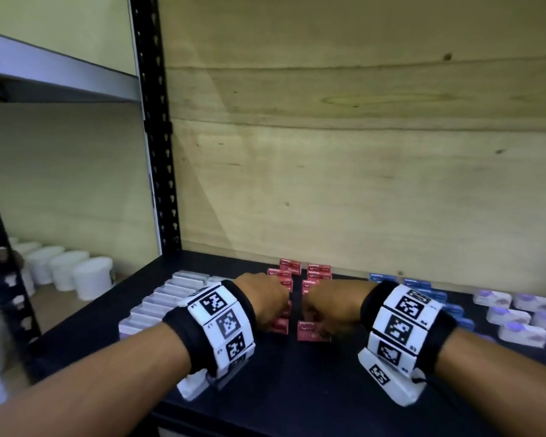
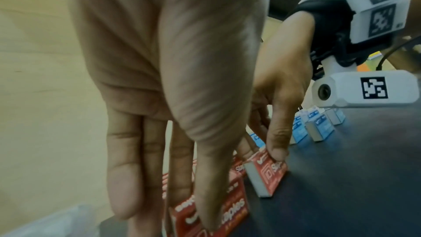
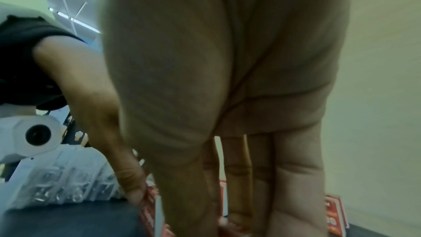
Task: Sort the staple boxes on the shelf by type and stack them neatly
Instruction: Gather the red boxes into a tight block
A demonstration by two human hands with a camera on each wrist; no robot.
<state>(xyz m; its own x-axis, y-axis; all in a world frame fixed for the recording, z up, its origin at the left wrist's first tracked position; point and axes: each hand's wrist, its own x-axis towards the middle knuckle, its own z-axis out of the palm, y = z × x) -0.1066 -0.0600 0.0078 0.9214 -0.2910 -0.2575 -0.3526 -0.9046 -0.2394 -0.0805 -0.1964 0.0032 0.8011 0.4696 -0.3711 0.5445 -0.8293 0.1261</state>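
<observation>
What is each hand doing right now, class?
Left hand: gripping a red staple box.
Right hand: gripping another red staple box.

On the shelf [image 1: 297, 389], two rows of staple boxes [image 1: 317, 274] run from front to back at the middle, side by side with a narrow gap between them, reaching the plywood back panel [image 1: 360, 168]. The left hand [image 1: 270, 302] rests on the left row, the right hand [image 1: 325, 305] on the right row. Left of these rows lies a row of clear packs [image 1: 167, 298]. Right of them stand more small boxes [image 1: 423, 287], and farther right, blister packs [image 1: 517, 320]. Beyond the upright post [image 1: 158, 137], on the neighbouring shelf to the left, tubs [image 1: 76, 272] stand in a row.
</observation>
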